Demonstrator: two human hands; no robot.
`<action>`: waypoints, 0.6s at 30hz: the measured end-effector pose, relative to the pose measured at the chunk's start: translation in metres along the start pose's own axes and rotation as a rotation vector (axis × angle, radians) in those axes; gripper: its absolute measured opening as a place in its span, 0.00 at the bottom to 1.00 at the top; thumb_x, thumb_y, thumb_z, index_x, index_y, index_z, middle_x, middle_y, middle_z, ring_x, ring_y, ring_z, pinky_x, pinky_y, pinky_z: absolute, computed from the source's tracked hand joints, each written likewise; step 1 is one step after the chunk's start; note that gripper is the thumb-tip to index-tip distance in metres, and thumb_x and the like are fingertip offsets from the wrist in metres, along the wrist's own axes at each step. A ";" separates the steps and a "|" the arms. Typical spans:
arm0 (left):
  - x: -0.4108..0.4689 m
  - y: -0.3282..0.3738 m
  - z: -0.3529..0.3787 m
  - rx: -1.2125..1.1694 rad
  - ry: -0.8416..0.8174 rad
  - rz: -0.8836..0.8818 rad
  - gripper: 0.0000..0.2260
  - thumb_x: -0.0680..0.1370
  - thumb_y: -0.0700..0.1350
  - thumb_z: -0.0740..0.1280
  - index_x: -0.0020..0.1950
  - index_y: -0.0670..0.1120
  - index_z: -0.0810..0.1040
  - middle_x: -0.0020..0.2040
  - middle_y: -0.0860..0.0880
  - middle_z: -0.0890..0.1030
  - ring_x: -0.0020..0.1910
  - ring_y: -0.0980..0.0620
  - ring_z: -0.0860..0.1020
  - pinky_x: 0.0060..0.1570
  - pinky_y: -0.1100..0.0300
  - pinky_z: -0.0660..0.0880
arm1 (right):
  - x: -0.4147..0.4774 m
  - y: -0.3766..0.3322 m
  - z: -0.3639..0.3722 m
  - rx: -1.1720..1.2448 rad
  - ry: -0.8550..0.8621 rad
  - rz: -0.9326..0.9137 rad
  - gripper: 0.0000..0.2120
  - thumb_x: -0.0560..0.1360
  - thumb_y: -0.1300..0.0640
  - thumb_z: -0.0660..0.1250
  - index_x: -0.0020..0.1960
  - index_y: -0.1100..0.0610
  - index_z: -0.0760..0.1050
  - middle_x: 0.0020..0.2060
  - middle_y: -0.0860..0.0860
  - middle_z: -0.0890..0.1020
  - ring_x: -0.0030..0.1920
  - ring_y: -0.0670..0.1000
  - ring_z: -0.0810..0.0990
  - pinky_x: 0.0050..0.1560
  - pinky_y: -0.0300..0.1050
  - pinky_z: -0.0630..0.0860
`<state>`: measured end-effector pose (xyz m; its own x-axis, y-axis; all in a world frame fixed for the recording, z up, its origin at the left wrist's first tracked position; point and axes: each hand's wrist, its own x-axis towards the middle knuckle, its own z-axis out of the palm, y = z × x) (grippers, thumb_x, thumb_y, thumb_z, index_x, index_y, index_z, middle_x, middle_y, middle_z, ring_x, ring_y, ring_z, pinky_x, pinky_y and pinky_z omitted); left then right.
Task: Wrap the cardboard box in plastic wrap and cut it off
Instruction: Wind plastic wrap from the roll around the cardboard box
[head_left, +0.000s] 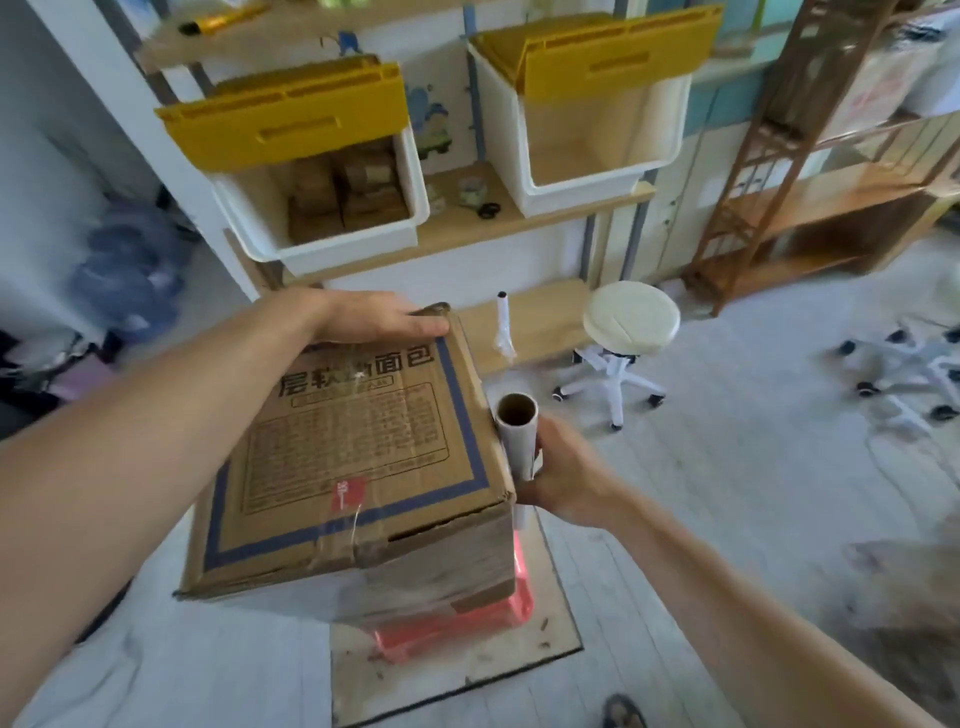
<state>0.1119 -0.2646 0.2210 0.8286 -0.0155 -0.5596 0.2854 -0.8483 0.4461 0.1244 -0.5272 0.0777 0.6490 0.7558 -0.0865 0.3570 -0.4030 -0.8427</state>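
A brown cardboard box (358, 441) with a blue printed border stands on a red stool (447, 629) in the middle. Clear plastic wrap (415, 577) covers its near side. My left hand (384, 317) lies flat on the box's far top edge, fingers straight. My right hand (561, 473) grips an upright roll of plastic wrap (517, 431) with a cardboard core, held against the box's right side.
A flat board (457, 670) lies on the floor under the stool. A white round stool (628, 332) on wheels stands to the right. Behind are shelves with two white bins (332, 208) with yellow lids, another wrap roll (503, 322), and a wooden rack (810, 156).
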 end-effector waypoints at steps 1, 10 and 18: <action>0.001 0.007 -0.001 0.011 0.003 -0.040 0.30 0.72 0.75 0.57 0.52 0.53 0.82 0.49 0.53 0.85 0.51 0.52 0.83 0.60 0.51 0.75 | 0.005 0.000 -0.003 0.006 -0.023 -0.013 0.27 0.64 0.57 0.78 0.58 0.45 0.71 0.48 0.40 0.78 0.47 0.42 0.76 0.44 0.38 0.73; 0.011 0.045 0.012 0.081 0.177 -0.281 0.37 0.68 0.80 0.48 0.48 0.51 0.80 0.54 0.47 0.80 0.52 0.49 0.77 0.59 0.49 0.70 | 0.027 0.003 -0.005 0.082 -0.046 -0.023 0.27 0.59 0.47 0.68 0.58 0.47 0.71 0.52 0.47 0.79 0.51 0.49 0.79 0.50 0.56 0.78; 0.019 0.033 0.033 0.037 0.447 -0.248 0.27 0.82 0.63 0.49 0.42 0.43 0.73 0.44 0.38 0.78 0.43 0.42 0.78 0.49 0.47 0.72 | 0.034 0.012 -0.006 0.035 0.097 -0.108 0.18 0.65 0.49 0.73 0.53 0.50 0.75 0.47 0.42 0.77 0.48 0.45 0.75 0.49 0.47 0.75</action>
<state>0.1209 -0.3101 0.2018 0.8654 0.4097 -0.2884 0.4891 -0.8159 0.3083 0.1543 -0.5095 0.0682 0.6707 0.7396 0.0561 0.4057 -0.3025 -0.8625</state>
